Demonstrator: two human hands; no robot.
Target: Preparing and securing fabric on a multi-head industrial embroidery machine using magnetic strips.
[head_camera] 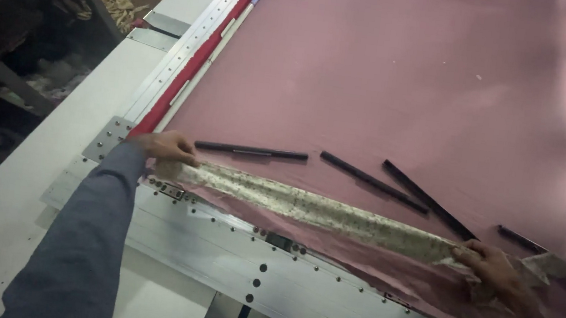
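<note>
Ideally both grips pull evenly; left hand (164,145) and right hand (493,267) each pinch the pale strip (313,209) over pink cloth (416,74).

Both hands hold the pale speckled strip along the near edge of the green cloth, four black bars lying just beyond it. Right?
Not quite: the cloth is dusty pink, not green, as the head view shows. The rest holds: left hand and right hand grip the ends of the pale speckled strip along its near edge, with four black bars just beyond.
</note>
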